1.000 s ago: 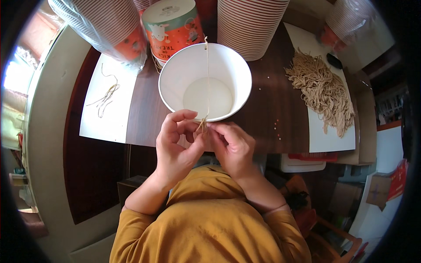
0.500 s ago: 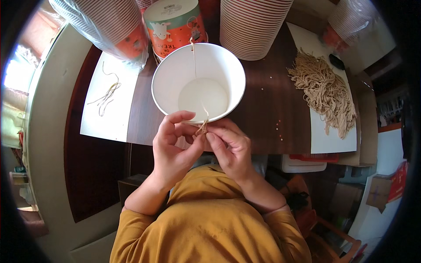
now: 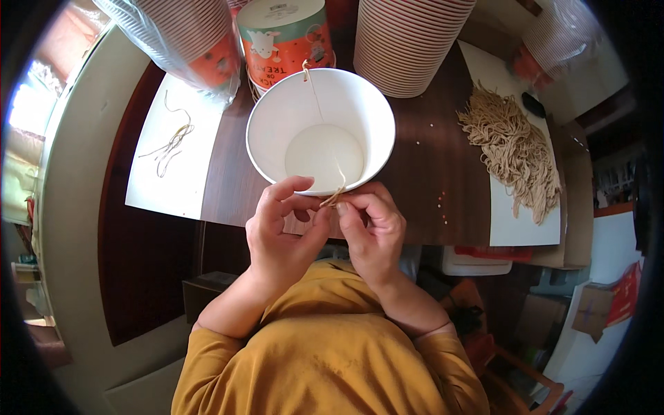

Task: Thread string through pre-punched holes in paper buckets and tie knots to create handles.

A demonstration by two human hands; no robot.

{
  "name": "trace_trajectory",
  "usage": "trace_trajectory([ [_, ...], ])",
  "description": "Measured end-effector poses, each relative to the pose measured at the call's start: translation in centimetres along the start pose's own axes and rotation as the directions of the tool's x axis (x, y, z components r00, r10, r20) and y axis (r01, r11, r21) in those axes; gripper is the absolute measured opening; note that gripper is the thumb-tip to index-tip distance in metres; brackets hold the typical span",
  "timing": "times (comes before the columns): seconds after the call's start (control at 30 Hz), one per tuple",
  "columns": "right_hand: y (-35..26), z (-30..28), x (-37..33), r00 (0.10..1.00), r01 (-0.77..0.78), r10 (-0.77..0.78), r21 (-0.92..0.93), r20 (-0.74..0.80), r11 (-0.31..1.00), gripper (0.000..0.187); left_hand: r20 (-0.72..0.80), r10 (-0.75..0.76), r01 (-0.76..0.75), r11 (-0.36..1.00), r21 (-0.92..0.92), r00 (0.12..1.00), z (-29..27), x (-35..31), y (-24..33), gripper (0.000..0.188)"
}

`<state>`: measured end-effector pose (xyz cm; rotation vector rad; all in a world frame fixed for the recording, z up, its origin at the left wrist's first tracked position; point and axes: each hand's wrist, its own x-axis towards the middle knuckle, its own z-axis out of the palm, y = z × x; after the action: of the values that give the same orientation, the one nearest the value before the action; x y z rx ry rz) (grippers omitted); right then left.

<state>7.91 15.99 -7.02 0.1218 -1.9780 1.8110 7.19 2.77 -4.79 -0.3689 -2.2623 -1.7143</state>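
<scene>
A white-lined paper bucket (image 3: 266,142) stands at the table's front edge, its mouth tilted toward me. Through a hole at its far rim a piece of tan twine (image 3: 306,71) is knotted, and the strand runs down inside. At the near rim the twine's other end (image 3: 333,198) comes out between my hands. My right hand (image 3: 377,232) pinches it between thumb and forefinger. Thumb and lower fingers of my left hand (image 3: 280,232) close on the same twine, while the forefinger is raised against the rim. The fingertips partly hide the knot or loop there.
An upturned orange and green bucket (image 3: 287,48) stands behind, between a plastic-wrapped stack of buckets (image 3: 187,41) and a tall bare stack (image 3: 408,48). A heap of tan twine (image 3: 515,149) lies right on white board; loose strands (image 3: 173,142) lie left. Small dots (image 3: 441,204) speckle the table.
The bucket and both hands sit slightly further right in the picture. The twine end between my fingers has shifted, and my left thumb stands a little apart from my right one.
</scene>
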Motion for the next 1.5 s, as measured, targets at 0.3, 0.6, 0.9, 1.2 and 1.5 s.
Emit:
trace_trajectory([
  [0.3, 1.0, 0.2, -0.1, 0.963, -0.267, 0.255, 0.441, 0.088, 0.857, 0.009, -0.087, 0.082, -0.082, 0.997, 0.004, 0.993, 0.3, 0.1, -1.4, 0.028],
  [0.6, 0.0, -0.3, 0.2, 0.989, -0.13, 0.121, 0.103, 0.087, 0.986, 0.011, -0.018, 0.338, -0.322, 0.91, 0.26, 0.941, 0.1, 0.8, -0.9, 0.024],
  [0.9, 0.0, -0.2, 0.1, 0.983, -0.172, 0.163, 0.12, 0.084, 0.978, 0.01, 0.049, 0.518, -0.485, 0.759, 0.433, 0.854, 0.0, 0.9, -1.1, 0.023],
  [1.2, -0.1, -0.5, 0.5, 0.995, 0.033, -0.029, -0.044, 0.094, 0.998, 0.008, 0.042, 0.166, -0.171, 0.97, 0.17, 0.985, -0.4, 0.8, -0.7, 0.014],
  [1.5, -0.9, -0.4, 0.7, 0.99, 0.106, -0.092, -0.127, 0.109, 0.986, 0.01, 0.007, 0.294, -0.287, 0.93, 0.228, 0.956, -0.2, 0.8, -1.0, 0.015],
])
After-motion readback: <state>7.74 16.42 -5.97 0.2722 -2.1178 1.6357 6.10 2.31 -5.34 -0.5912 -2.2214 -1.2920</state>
